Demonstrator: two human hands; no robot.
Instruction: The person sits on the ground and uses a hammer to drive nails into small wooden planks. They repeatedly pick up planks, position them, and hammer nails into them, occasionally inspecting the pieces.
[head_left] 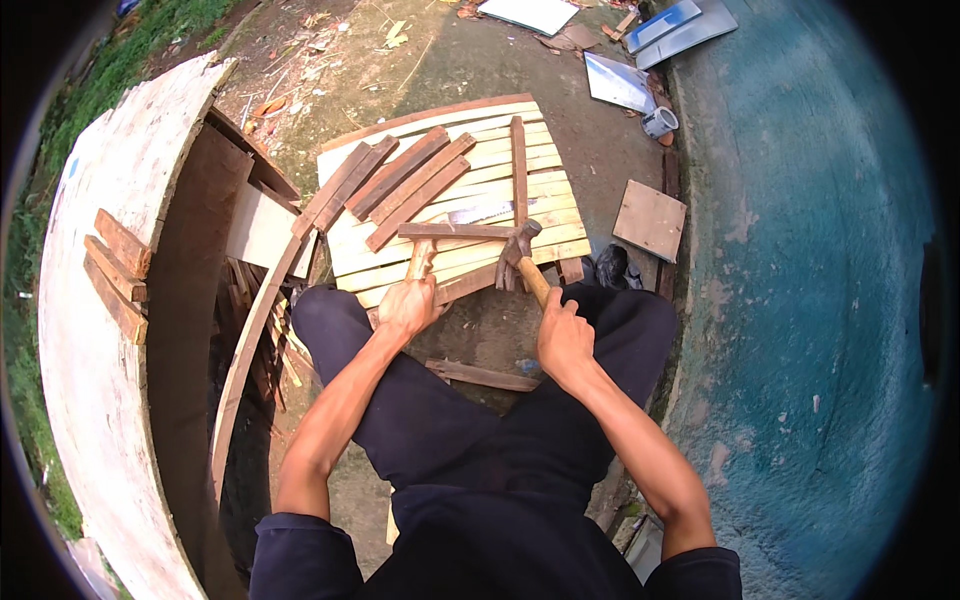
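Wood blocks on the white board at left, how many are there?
3, lying side by side near the right edge of the white board: a top block, a middle block and a bottom block.

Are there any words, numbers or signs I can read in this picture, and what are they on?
None that I can read.
Can: any label is too small to read.
Saw: any marks on its blade are too small and blurred.
Hammer: no lettering that I can make out.
Wall: no writing that I can make out.
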